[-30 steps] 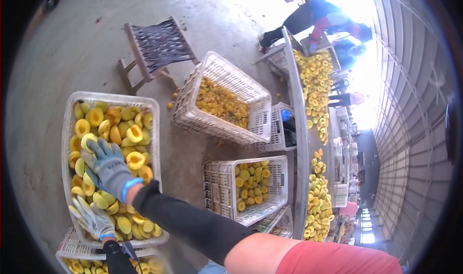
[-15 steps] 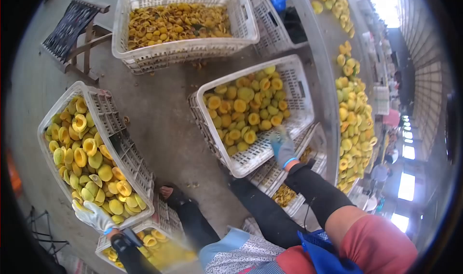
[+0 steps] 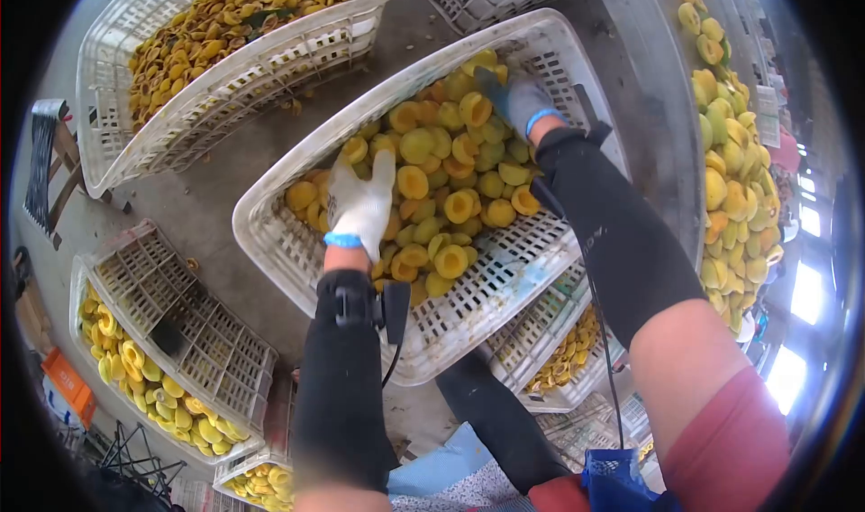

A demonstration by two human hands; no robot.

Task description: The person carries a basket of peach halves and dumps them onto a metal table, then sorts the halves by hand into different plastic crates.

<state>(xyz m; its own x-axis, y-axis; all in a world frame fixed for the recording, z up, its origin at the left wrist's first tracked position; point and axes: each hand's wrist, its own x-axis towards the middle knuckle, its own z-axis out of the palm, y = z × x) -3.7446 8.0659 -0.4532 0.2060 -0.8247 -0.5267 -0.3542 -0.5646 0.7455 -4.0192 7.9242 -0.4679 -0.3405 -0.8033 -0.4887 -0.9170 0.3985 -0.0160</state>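
A white plastic crate (image 3: 491, 327) in front of me holds many halved, pitted yellow-green fruits (image 3: 414, 183) that look like peaches. My left hand (image 3: 359, 204), in a white glove with a blue cuff, lies on the fruit toward the crate's left side. Its thumb and fingers are spread, and the fingertips partly sink among the halves. At the far right part of the same crate, my right hand (image 3: 524, 103), in a grey-and-blue glove, reaches over the fruit with fingers stretched out against the pile. No fruit shows gripped in either hand.
A larger crate (image 3: 243, 89) of shrivelled fruit pieces stands at upper left. Another fruit-filled crate (image 3: 180, 305) is at lower left, with a stool (image 3: 56, 165) beyond. Stacked crates (image 3: 541, 332) sit beneath at right. Fruit halves (image 3: 734, 179) lie along a metal-edged table (image 3: 653, 89).
My left hand has left the lower-left crate and now rests on the fruit in the middle crate. My right hand has moved from that crate's near edge to its far right. The view has shifted closer.
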